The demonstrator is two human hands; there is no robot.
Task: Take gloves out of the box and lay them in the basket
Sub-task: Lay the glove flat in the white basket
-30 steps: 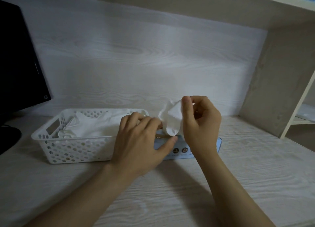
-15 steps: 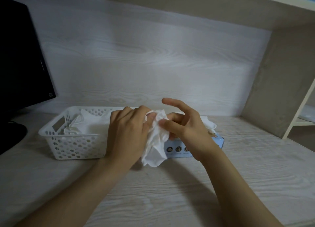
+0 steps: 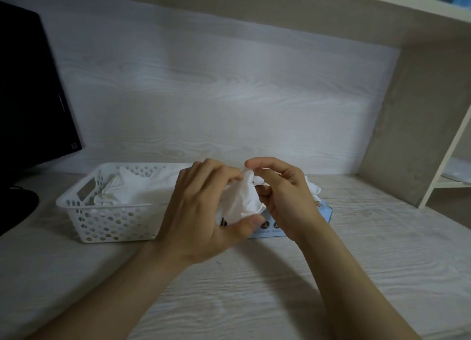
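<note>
Between my two hands is a crumpled white glove [image 3: 242,199], held just in front of the light blue glove box [image 3: 325,213]. My left hand [image 3: 204,212] curls its fingers and thumb round the glove's left and lower side. My right hand [image 3: 283,194] pinches the glove's top edge. Most of the box is hidden behind my hands; another white glove [image 3: 312,188] sticks out of its top. To the left stands the white perforated basket [image 3: 112,219] with several white gloves [image 3: 132,186] lying inside.
A dark monitor [image 3: 30,89] and its base [image 3: 15,207] stand at the far left. The white wood-grain back wall, a shelf board above and a side panel [image 3: 413,125] at the right enclose the desk. Bare desk surface lies near me.
The glove came out of the box in my right hand and dropped lower. My left hand left the box top and took hold of the glove, which is now bunched between both hands.
</note>
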